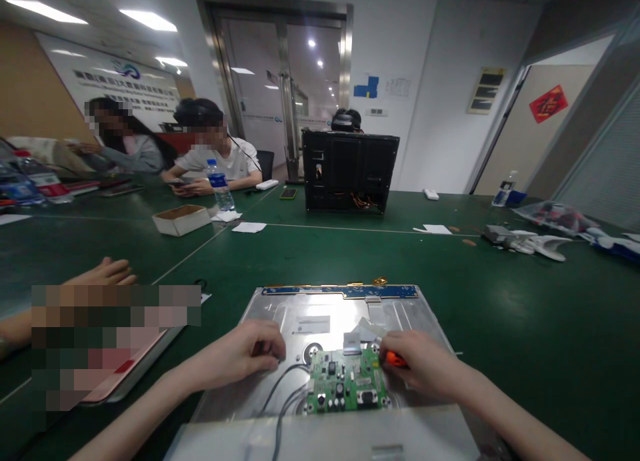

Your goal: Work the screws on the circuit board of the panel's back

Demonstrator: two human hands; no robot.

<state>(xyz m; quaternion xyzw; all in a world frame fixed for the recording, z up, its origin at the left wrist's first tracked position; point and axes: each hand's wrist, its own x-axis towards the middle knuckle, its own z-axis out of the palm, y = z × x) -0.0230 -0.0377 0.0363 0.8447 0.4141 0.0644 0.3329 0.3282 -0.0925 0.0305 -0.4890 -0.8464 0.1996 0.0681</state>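
Note:
A silver metal panel (265,321) lies on the green table before me, with a blue circuit strip (325,291) along its far edge. A green circuit board (345,378) sits on the panel, with dark cables at its left side and a flat ribbon (352,343) at its far edge. My left hand (253,351) rests on the panel left of the board, fingers curled; whatever they may hold is hidden. My right hand (415,358) is closed around an orange-handled tool (396,359) at the board's right edge. The tool's tip is hard to make out.
Another person's hand (100,281) is at the left beside a pink and silver device (145,361). Farther back are a white box (181,220), a bottle (220,186), a black monitor casing (350,171) and white scraps (525,241). People sit across the table.

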